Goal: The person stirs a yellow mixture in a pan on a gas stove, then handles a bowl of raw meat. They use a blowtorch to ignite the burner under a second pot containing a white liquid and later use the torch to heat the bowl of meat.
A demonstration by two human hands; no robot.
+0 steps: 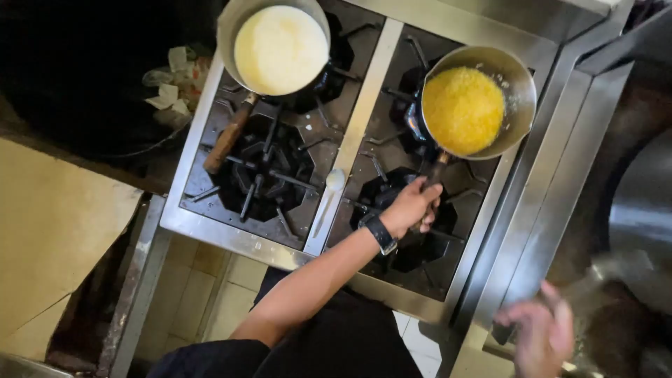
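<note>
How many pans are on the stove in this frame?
2. One pan with white contents sits on the far left burner, unheld. One pan with yellow contents sits on the far right burner, its handle gripped by the left hand. None appear hidden.

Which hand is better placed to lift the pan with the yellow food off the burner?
The left hand: it already grips the handle of the yellow-food pan. The right hand is blurred at the lower right, away from the stove, touching no pan.

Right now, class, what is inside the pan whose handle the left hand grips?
The pan holds a yellow grainy food that fills most of it, with bits on the bare wall. The left hand wraps the handle. The pan's bottom is covered.
</note>
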